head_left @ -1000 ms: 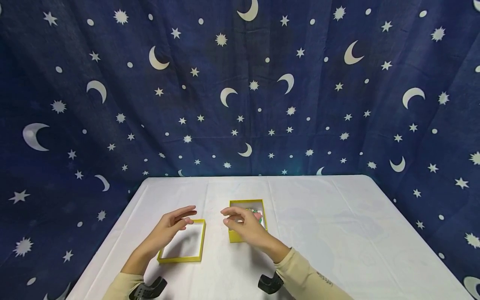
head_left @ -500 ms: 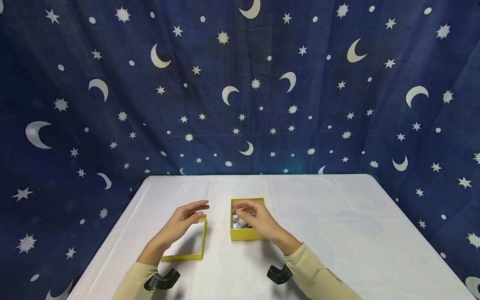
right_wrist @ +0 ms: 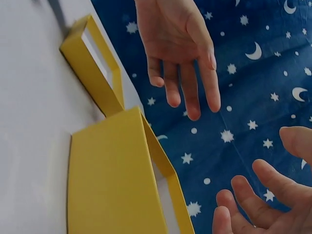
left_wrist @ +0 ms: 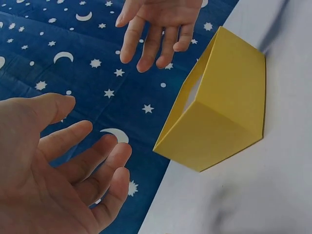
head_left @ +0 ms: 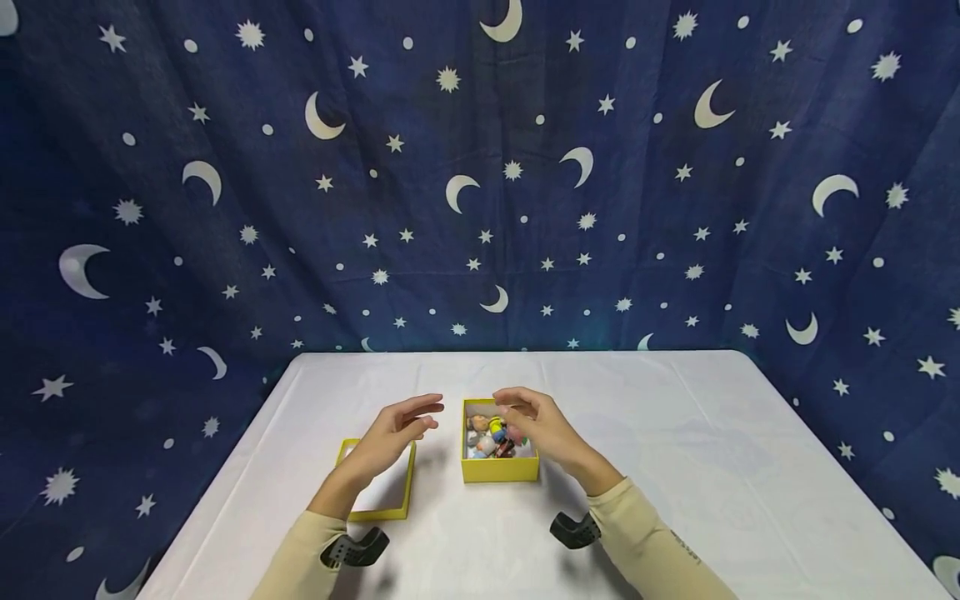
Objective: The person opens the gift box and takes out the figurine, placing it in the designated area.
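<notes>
A yellow box [head_left: 500, 471] stands on the white table, its top uncovered, with several small colourful figurines [head_left: 491, 433] inside. Its shallow yellow lid [head_left: 382, 514] lies to the left, inner side up, partly hidden by the left arm. My left hand [head_left: 393, 433] hovers between lid and box, fingers relaxed and holding nothing. Over the box's right edge hangs my right hand [head_left: 543, 425], also bare, fingers loosely bent. In the left wrist view both hands are apart from the box [left_wrist: 229, 92]; the right wrist view shows the box [right_wrist: 112, 175] and the lid [right_wrist: 92, 68] behind it.
A white cloth covers the table [head_left: 675, 467]. Behind it hangs a dark blue curtain [head_left: 420, 208] printed with moons and stars. Black wrist devices [head_left: 358, 547] sit at both sleeves.
Both hands have shifted to the right. The right hand has moved off the middle of the box, so more of the figurines show. The box and lid stay in place on the table.
</notes>
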### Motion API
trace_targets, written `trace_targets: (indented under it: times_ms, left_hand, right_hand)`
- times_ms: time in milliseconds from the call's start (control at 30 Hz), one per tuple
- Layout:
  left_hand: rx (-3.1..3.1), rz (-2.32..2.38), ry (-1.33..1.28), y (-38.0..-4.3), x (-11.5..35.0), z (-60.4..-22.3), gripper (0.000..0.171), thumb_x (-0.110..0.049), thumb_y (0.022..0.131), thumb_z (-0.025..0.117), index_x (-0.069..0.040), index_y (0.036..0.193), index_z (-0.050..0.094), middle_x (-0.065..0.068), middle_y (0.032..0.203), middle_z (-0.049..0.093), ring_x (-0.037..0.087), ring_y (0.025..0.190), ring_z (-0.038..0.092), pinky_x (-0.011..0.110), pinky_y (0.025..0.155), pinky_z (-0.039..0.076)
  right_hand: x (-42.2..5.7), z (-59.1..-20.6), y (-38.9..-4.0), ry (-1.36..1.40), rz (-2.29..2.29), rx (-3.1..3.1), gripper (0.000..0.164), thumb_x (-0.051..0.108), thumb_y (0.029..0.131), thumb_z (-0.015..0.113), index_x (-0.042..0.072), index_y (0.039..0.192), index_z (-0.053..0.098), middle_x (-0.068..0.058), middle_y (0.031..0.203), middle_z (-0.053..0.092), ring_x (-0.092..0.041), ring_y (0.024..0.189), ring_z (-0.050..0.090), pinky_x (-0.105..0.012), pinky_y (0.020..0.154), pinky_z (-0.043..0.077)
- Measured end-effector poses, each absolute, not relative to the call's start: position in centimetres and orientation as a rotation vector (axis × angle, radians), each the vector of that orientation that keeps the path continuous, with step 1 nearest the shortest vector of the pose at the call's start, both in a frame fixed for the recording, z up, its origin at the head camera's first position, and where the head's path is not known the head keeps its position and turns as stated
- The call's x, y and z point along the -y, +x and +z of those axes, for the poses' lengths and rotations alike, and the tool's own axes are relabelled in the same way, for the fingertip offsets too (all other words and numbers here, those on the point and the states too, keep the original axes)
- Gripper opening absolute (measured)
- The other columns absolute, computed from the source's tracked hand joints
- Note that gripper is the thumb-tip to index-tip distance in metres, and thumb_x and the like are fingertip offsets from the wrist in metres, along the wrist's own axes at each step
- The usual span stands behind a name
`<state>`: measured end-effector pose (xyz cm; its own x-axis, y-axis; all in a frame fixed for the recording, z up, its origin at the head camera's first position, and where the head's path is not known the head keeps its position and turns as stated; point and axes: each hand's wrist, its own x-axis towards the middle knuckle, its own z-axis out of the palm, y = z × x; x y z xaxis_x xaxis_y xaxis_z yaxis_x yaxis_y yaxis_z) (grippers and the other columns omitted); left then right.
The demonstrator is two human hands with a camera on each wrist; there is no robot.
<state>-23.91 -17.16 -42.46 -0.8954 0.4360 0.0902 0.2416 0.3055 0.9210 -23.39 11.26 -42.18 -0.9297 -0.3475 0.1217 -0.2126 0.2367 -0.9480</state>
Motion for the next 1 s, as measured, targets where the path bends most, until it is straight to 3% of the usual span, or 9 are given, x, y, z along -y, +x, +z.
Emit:
trace_targets:
  times_ms: [200,400,533,667,800,1000]
  left_hand:
    - [-2.352,1.693,0.595,-24.3,16.3,-42.8,0.045,-0.020,0.106,0.053,-0.007,0.149,0.049,0.019,0.146,0.058,0.013,0.114,0.063,0.044,0.104,0.049]
    - [-2.353,1.710,0.576,-24.8,15.2,-42.9,0.044,-0.019,0.106,0.052,-0.009,0.149,0.050,0.017,0.146,0.057,0.021,0.117,0.062,0.034,0.099,0.049]
    - [-2.358,1.724,0.570,-25.1,14.5,-42.7,0.044,-0.017,0.106,0.052,-0.008,0.149,0.050,0.017,0.148,0.056,0.024,0.121,0.061,0.041,0.102,0.050]
    - [-2.349,1.752,0.577,-25.4,14.0,-43.1,0.044,-0.017,0.106,0.052,-0.006,0.148,0.050,0.020,0.149,0.053,0.039,0.131,0.056,0.050,0.105,0.049]
    - [-2.352,1.776,0.584,-25.8,13.5,-43.5,0.043,-0.014,0.105,0.052,-0.003,0.147,0.051,0.022,0.150,0.052,0.045,0.136,0.051,0.058,0.107,0.047]
    - [-2.396,1.780,0.564,-25.9,12.8,-43.9,0.043,-0.014,0.104,0.054,-0.004,0.146,0.052,0.020,0.150,0.052,0.040,0.129,0.057,0.049,0.107,0.049]
  right_hand:
    - [-11.9,-42.6,-24.0,-0.507,-1.814,-2.395,0.039,0.021,0.105,0.054,0.000,0.138,0.056,-0.025,0.141,0.057,-0.038,0.126,0.058,-0.052,0.110,0.047]
    - [-12.3,-43.0,-24.6,-0.466,-1.843,-2.404,0.039,0.021,0.105,0.055,-0.001,0.138,0.057,-0.024,0.139,0.058,-0.037,0.125,0.059,-0.050,0.110,0.048]
    - [-12.5,-43.0,-25.1,-0.450,-1.857,-2.407,0.040,0.022,0.105,0.056,-0.001,0.137,0.057,-0.023,0.137,0.060,-0.037,0.125,0.058,-0.047,0.106,0.051]
    - [-12.6,-43.2,-25.4,-0.439,-1.875,-2.400,0.040,0.022,0.104,0.056,-0.001,0.136,0.058,-0.023,0.137,0.060,-0.036,0.125,0.059,-0.044,0.103,0.051]
    - [-12.5,-43.4,-25.7,-0.429,-1.895,-2.404,0.039,0.021,0.105,0.056,-0.002,0.136,0.058,-0.024,0.138,0.059,-0.036,0.126,0.058,-0.042,0.102,0.052]
    - [-12.5,-43.6,-26.0,-0.404,-1.910,-2.418,0.039,0.020,0.105,0.056,-0.002,0.136,0.058,-0.024,0.139,0.059,-0.034,0.126,0.058,-0.042,0.099,0.052]
